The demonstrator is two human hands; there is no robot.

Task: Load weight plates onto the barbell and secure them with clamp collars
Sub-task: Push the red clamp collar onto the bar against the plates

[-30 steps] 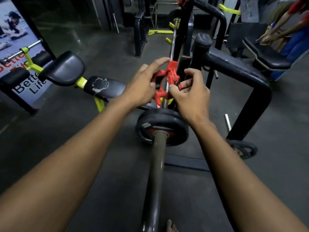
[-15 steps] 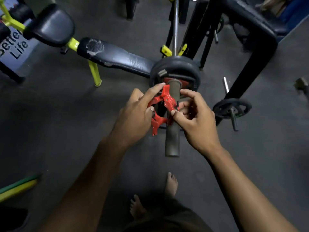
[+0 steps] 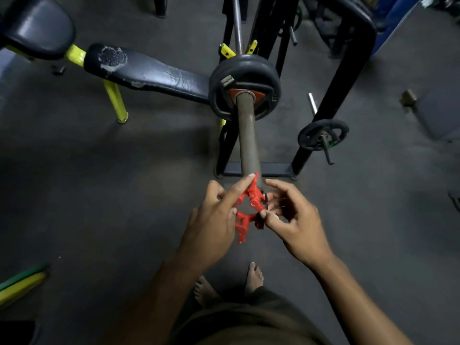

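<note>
Closest to us, our bare feet (image 3: 254, 273) stand on the dark gym floor (image 3: 124, 195), toes pointing toward the bar. Just above them our two hands meet around the red clamp collar (image 3: 249, 210). Our left hand (image 3: 211, 225) pinches it from the left: thumb on the ring's lower side, index finger stretched along the top of the collar up to its tip. Our right hand (image 3: 296, 220) grips the other side, thumb and curled fingers pinching the collar's right edge by the hinge, index finger arched over it. The collar's ring shows as an open hole between our fingers, held right at the near end of the barbell sleeve (image 3: 246, 135); we cannot tell whether the ring is already over the tip of the sleeve or just in front of it.

Following the sleeve away from us, black weight plates (image 3: 245, 75) sit pushed well up the bar, with a red patch around the hub. Well apart from the collar, then. To the right, a small black plate (image 3: 323, 135) hangs on a peg of the black rack (image 3: 348, 70). To the left lies a worn dark bench pad (image 3: 149, 73) on yellow legs (image 3: 115, 100). Beyond the plates the thin shaft of the bar (image 3: 237, 23) runs on past yellow rack hooks (image 3: 227, 51).
</note>
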